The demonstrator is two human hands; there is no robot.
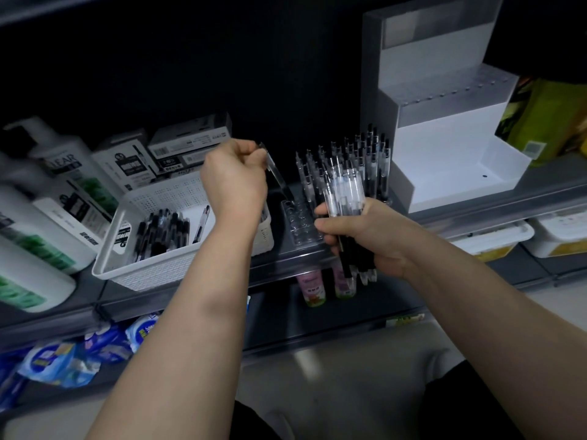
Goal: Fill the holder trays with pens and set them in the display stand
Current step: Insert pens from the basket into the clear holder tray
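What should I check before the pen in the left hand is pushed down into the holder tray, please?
1. Left hand grips a single pen, tip down: ok.
2. Pen tip lined up with one hole of the holder tray: cannot tell, the tip is blurred at the tray's left edge.
3. Free holes in the tray's near rows: ok, several show empty.
4. Right hand holds the bundle of pens clear of the tray's open holes: ok.
5. Tray full enough to move: not ok, only the far rows hold pens.
6. Room in the display stand: ok, its steps are bare.
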